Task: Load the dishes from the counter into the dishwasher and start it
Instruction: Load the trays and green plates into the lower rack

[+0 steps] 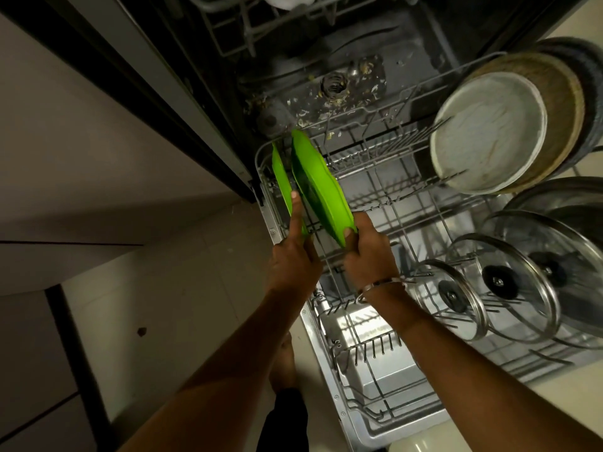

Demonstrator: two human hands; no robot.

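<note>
Now the right hand [367,252] grips the near edge of a bright green plastic plate [321,187] standing in the pulled-out grey wire lower rack [401,223]; the left hand [293,256], forefinger extended, touches a second green plate [281,177] beside it

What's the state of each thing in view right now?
Dishwasher door: open.
Lower rack: pulled out, part loaded.
Left green plate: on edge in rack, left hand touching it.
Right green plate: on edge, gripped by right hand.
Glass lids: upright in rack.
</note>
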